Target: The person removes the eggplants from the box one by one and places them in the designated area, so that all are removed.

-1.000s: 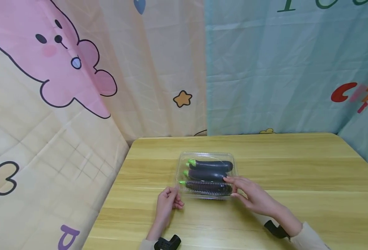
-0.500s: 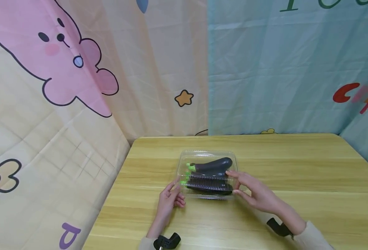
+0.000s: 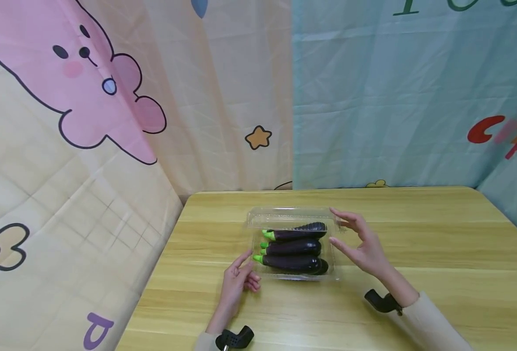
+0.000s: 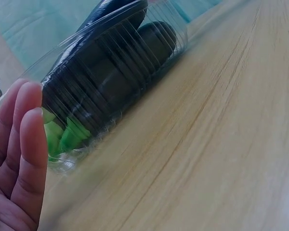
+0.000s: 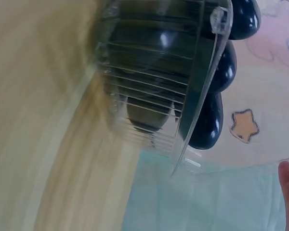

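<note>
Several dark purple eggplants [image 3: 291,263] with green stems lie side by side in a clear plastic clamshell container [image 3: 335,273] in the head view. Its ribbed clear lid [image 3: 289,213] is raised at the back, leaving the front eggplants uncovered. My left hand [image 3: 238,278] touches the container's left side with index finger and thumb; in the left wrist view its other fingers [image 4: 31,149] are extended beside the green stems. My right hand [image 3: 363,243] is at the lid's right end, thumb and fingers spread apart. Fingertips [image 5: 286,180] meet the lid's edge in the right wrist view.
The container stands on a light wooden table [image 3: 416,243]. Behind the table hang a blue curtain [image 3: 372,97] and a cream curtain [image 3: 223,97] with cartoon prints. A black wrist camera [image 3: 381,300] sits on the right wrist, another [image 3: 235,337] on the left.
The lid has swung up and back from over the eggplants. My right hand has moved up and away with it, its fingers spreading. The left hand stays at the container's left side.
</note>
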Available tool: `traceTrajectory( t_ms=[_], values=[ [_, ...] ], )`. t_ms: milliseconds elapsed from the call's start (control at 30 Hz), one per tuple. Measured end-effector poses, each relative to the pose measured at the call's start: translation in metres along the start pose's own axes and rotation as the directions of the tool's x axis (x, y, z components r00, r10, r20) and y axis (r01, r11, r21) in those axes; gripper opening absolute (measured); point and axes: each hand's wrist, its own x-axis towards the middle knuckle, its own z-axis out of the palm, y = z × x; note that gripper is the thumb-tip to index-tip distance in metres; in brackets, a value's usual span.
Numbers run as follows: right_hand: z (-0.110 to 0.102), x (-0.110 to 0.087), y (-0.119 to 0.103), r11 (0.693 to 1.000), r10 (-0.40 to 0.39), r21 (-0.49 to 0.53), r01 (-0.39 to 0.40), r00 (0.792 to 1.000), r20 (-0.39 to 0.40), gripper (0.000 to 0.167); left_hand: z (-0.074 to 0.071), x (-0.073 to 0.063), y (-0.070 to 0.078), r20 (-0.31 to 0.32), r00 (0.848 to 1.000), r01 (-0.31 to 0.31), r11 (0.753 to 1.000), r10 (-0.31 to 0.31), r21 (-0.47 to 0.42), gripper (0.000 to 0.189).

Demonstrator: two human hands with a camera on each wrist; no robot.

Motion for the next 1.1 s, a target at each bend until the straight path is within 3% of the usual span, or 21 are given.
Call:
traceTrajectory(
  t_ms=[167, 400, 533, 800, 1000, 1100],
  values=[
    [0.002, 0.009, 0.011, 0.990, 0.129, 0.068, -0.124, 0.989, -0.077, 0.055, 0.000, 0.000, 0.001, -0.008, 1.000, 0.006, 1.000, -0.006, 0.003, 0.046],
    [0.010, 0.016, 0.031, 0.954, 0.290, 0.120, -0.274, 0.945, -0.152, 0.058, -0.001, -0.001, 0.002, -0.003, 1.000, 0.009, 1.000, -0.009, 0.014, 0.045],
    [0.013, 0.021, 0.039, 0.945, 0.322, 0.112, -0.307, 0.933, -0.160, 0.057, 0.000, -0.001, 0.002, 0.023, 1.000, 0.002, 1.000, -0.003, 0.014, 0.046],
    [0.018, 0.029, 0.052, 0.941, 0.331, 0.121, -0.315, 0.934, -0.138, 0.054, 0.000, -0.002, 0.004, 0.077, 0.997, 0.019, 1.000, -0.019, -0.001, 0.052],
    [0.021, 0.025, 0.063, 0.866, 0.496, 0.139, -0.480, 0.861, -0.113, 0.052, 0.001, -0.002, 0.004, 0.071, 0.997, 0.022, 1.000, -0.022, 0.002, 0.053],
    [0.023, 0.022, 0.066, 0.848, 0.527, 0.140, -0.512, 0.843, -0.111, 0.052, 0.000, -0.002, 0.004, 0.068, 0.997, 0.024, 1.000, -0.025, 0.005, 0.052]
  ],
)
